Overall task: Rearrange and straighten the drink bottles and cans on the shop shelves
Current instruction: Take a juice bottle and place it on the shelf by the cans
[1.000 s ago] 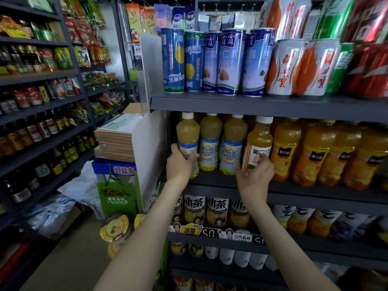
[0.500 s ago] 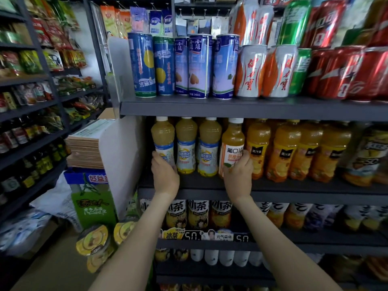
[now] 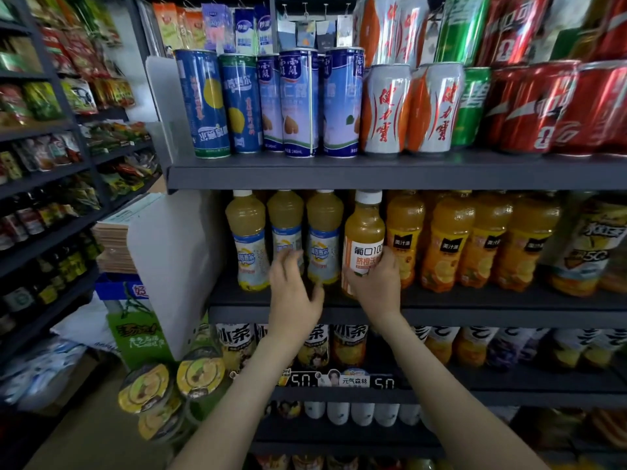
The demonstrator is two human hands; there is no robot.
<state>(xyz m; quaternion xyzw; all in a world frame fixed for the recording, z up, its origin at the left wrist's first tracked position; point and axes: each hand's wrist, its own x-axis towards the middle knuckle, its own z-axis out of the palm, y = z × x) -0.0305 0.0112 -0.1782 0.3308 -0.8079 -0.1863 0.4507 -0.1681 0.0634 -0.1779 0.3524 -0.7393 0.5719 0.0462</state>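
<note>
Half a second before, the left hand (image 3: 295, 293) held the first pale yellow bottle (image 3: 247, 239) at the left end of the middle shelf (image 3: 475, 312). Now it had let go of that bottle and moved to the right. It was in front of the second pale yellow bottle (image 3: 285, 225) and the third pale yellow bottle (image 3: 324, 232). Its fingers (image 3: 292, 257) were apart and loose, and they held nothing. The tips were up by the label of the second pale yellow bottle. The hand was blurry, so I cannot tell if they touched it. The first pale yellow bottle stood straight up with no hand on it.

The right hand (image 3: 375, 283) had not let go. It still held the orange bottle with the white label (image 3: 363, 232), the same as before. Its fingers were clamped round the low part of that bottle. A second before, the bottle leaned over. Now it stood nearly straight up, just right of the third pale yellow bottle and just left of the row of orange juice bottles (image 3: 444, 242). Its bottom was hidden behind the hand, so I cannot tell if it sat on the shelf.

On the shelf above, the tall blue cans (image 3: 203, 103) and the white and orange cans (image 3: 386, 110) stood in their rows as before.
</note>
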